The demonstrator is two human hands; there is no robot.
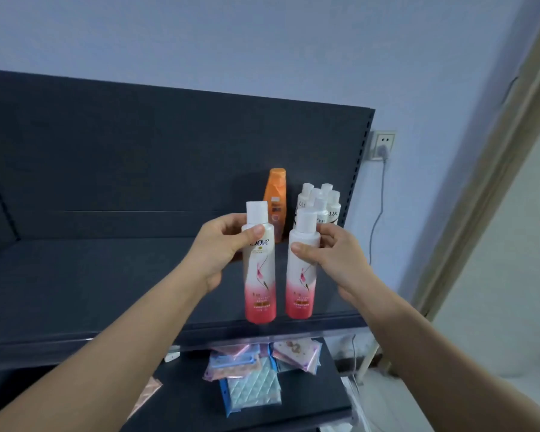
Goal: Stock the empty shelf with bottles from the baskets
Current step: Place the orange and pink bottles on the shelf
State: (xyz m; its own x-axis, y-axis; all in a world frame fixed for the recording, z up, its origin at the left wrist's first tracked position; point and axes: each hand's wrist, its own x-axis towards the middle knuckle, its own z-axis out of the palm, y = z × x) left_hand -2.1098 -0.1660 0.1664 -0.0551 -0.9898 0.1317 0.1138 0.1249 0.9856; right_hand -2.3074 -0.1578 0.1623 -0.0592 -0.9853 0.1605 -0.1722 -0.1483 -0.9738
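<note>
1. Right now the step in hand looks like placing: each hand carries one pink-and-white bottle upright over the near edge of the dark shelf [106, 291].
2. The left hand [222, 244] holds the left bottle [260, 275] just below its white cap, its fingers [253, 232] clamped round the upper body, thumb across the label.
3. The right hand [334, 254] grips the right bottle [301, 275] the same way, with its fingers [303, 247] wrapped round the shoulder.
4. The two bottles stand side by side, close but apart. I cannot tell whether their bases touch the shelf.
5. At the far right of the shelf, against the back panel, stand an orange bottle [276, 201] and a cluster of white bottles [321, 201]. The left part of the shelf is bare.
6. No basket is in view.
7. The next move probably calls for carrying both bottles farther in, setting them down flat near the stocked group, and loosening each grip only once the base sits steady.
8. These tall, narrow bottles would likely tip if nudged, so the orange bottle needs room.
</note>
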